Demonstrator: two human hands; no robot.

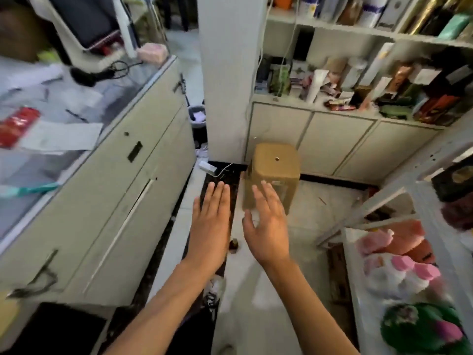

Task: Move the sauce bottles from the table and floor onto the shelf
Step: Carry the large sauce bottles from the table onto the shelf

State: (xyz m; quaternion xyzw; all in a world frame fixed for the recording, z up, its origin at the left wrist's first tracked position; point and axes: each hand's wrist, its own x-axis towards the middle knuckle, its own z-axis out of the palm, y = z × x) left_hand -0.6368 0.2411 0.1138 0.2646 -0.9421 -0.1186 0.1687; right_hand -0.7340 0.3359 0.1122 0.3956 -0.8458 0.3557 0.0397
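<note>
Two bare hands reach out in front of the person, low over the floor. The left hand (211, 221) is flat, its fingers straight and close together, and it holds nothing. The right hand (266, 224) is also loose, with its fingers spread a little, and it holds nothing too.

Down on the floor, between the two wrists, stands a small dark bottle (233, 245). Only its top part shows, and it is too small and blurry to read. No hand touches it.

A bit farther away stands a brown plastic stool (275, 172), just past the fingers of the right hand. Behind the stool is a white pillar (230, 73), and to the right of that is a white shelf (345, 108) stuffed with boxes and packets. Below the shelf are shut white cupboard doors.

On the left is a long counter (115, 155) with a glass top, with papers and a red packet (18, 126) on it. Far behind it, a dark bin (197, 121) sits on the floor. On the near right, there are pink and green soft things (409, 278) on a low rack.
</note>
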